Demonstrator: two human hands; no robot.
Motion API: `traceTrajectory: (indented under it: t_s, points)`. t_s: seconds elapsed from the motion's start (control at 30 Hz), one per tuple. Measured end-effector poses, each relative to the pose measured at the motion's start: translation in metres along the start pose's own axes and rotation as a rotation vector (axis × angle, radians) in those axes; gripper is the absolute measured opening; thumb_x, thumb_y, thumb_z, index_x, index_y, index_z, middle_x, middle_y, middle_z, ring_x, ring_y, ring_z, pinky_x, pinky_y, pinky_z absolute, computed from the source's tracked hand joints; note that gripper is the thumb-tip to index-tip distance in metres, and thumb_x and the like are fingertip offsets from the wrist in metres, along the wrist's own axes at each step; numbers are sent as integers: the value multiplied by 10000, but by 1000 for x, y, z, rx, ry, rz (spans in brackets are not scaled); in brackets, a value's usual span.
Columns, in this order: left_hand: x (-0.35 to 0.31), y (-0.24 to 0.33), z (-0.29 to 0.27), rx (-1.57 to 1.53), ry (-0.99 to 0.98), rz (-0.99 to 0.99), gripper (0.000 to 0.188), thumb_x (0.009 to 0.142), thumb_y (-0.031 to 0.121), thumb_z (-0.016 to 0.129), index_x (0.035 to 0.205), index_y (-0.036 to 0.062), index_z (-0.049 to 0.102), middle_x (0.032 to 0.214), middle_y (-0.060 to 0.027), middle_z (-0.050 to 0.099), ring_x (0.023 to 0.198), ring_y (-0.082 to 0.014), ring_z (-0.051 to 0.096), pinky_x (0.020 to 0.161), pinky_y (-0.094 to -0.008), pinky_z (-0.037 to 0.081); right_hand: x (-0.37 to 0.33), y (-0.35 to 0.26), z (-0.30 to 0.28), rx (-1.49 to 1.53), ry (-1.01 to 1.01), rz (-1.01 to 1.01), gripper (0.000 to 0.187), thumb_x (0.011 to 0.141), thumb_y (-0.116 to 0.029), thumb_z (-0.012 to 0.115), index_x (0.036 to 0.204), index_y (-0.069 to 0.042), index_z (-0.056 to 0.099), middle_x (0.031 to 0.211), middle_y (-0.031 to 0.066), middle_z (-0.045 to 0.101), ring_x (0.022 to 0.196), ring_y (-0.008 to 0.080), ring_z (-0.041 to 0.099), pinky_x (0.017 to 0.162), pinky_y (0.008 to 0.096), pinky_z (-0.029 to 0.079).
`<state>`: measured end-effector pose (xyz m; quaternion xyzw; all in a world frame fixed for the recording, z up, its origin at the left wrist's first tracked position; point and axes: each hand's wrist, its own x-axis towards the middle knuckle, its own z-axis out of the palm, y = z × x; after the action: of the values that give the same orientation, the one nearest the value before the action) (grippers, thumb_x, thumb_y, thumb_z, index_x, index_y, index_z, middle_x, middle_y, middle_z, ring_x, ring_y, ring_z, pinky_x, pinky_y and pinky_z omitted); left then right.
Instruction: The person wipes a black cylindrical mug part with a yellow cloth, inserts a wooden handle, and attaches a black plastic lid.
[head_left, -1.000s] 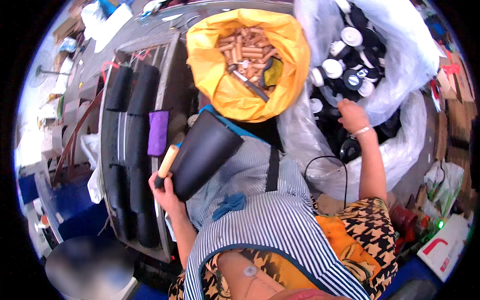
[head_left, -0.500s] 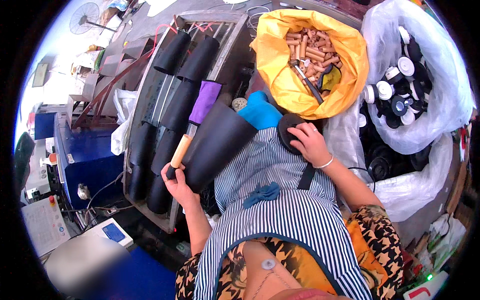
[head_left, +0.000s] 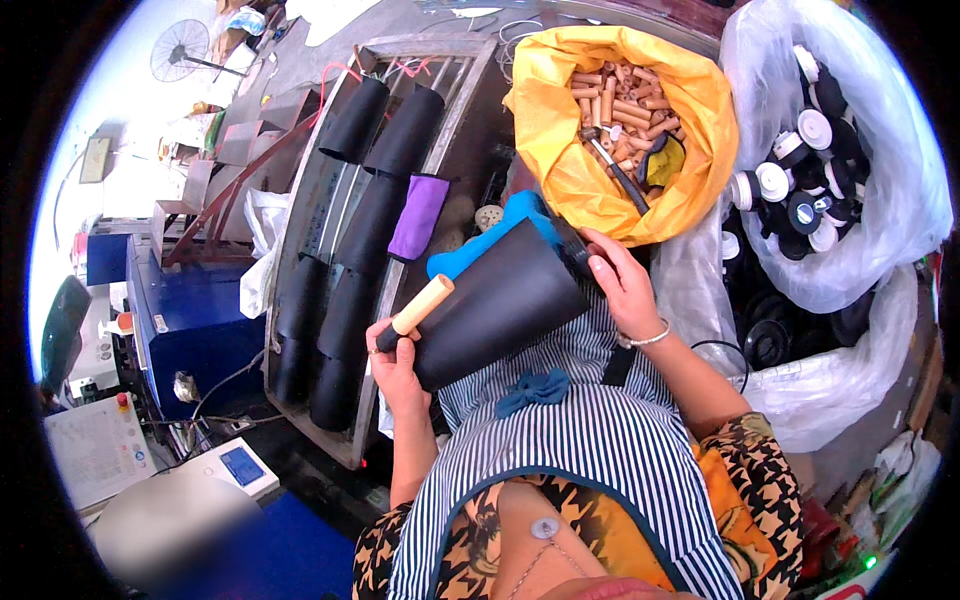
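Observation:
A large black tapered tube [head_left: 500, 305] lies slanted across my lap, its wide end to the right. My left hand [head_left: 397, 375] is closed at its narrow end, fingers wrapped round the black tip of a tan cylindrical handle [head_left: 424, 304] that sticks up beside the tube. At the wide end my right hand [head_left: 622, 285] grips a round black disc [head_left: 572, 248], held on edge against the rim. Whether the disc sits inside the rim or only touches it, I cannot tell. Blue cloth [head_left: 465, 255] shows behind the tube.
A metal-framed rack [head_left: 362, 445] at left holds several black tubes [head_left: 357, 225] and a purple cloth [head_left: 418, 217]. Tan cylinders [head_left: 628, 105] fill a yellow sack [head_left: 540, 120] ahead. To the right, clear plastic bags [head_left: 890, 130] hold black and white round parts [head_left: 812, 130].
The tube has swung from steep to more level, its wide end moving right and down. The disc has turned on edge and come against that end. My left hand has shifted right.

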<state>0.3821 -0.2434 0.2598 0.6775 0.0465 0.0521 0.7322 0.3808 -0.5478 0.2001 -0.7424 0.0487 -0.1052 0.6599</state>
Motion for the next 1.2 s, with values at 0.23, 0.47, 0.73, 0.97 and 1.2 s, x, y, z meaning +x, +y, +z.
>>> traceTrajectory:
  t_s: [0.23, 0.47, 0.73, 0.97, 1.2]
  points:
    - [22, 18, 9, -70, -67, -46, 311, 961, 246, 607, 1158, 28, 503, 937, -42, 539, 904, -136, 515, 852, -277, 439, -1, -62, -6, 46, -92, -311, 430, 945, -173, 499, 1331, 16, 519, 1095, 176, 555, 1006, 271, 568, 900, 322, 438]
    - [67, 27, -2, -144, -183, -874, 242, 983, 238, 550, 1048, 5, 548, 849, -50, 600, 692, -145, 608, 647, -283, 536, -5, -69, -6, -29, -144, -784, 522, 935, -354, 525, 1232, 72, 588, 1007, 173, 557, 888, 334, 573, 927, 494, 461]
    - [58, 41, 10, 135, -108, -294, 216, 930, 192, 616, 1056, 23, 571, 941, -103, 616, 785, -201, 616, 780, -317, 495, 5, -49, -9, 96, -125, -357, 469, 970, -242, 484, 1351, 31, 499, 1198, 178, 554, 1096, 302, 560, 1024, 388, 398]
    - [8, 107, 56, 1119, -696, 1134, 222, 699, 175, 713, 857, 70, 597, 812, -111, 613, 787, -257, 590, 795, -410, 377, 36, -22, -2, 1072, -159, 414, 452, 1046, -328, 404, 1306, 20, 526, 1284, 76, 577, 1167, 160, 535, 1050, 303, 373]
    - [34, 39, 36, 32, -69, 114, 297, 998, 240, 540, 1190, 27, 461, 948, -76, 555, 904, -148, 540, 857, -294, 459, 23, -98, -5, 59, 107, -327, 395, 948, -196, 466, 1278, -18, 589, 866, 135, 532, 794, 278, 534, 765, 351, 443]
